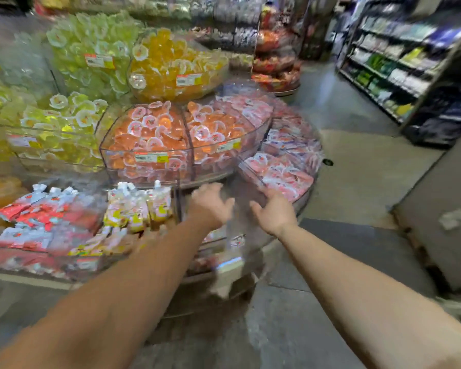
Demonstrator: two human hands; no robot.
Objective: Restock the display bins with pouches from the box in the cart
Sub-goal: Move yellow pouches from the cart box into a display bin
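Both my arms reach out toward a clear plastic display bin (240,217) on the lowest tier of a round stand. My left hand (210,203) hovers at the bin's left side with fingers spread and holds nothing. My right hand (273,209) hovers at its right side, fingers loosely spread, also without anything in it. The bin between them looks nearly bare inside; motion blur hides detail. Spouted pouches fill the neighbouring bins: yellow ones (139,206) just left of my left hand, red and white ones (43,211) further left. No cart or box is in view.
Upper tiers hold bins of orange jelly cups (149,134), pink packets (282,171), yellow cups (168,65) and green cups (91,49). A grocery shelf (399,65) lines the aisle at the right. A grey block (442,214) stands at the right on the tiled floor.
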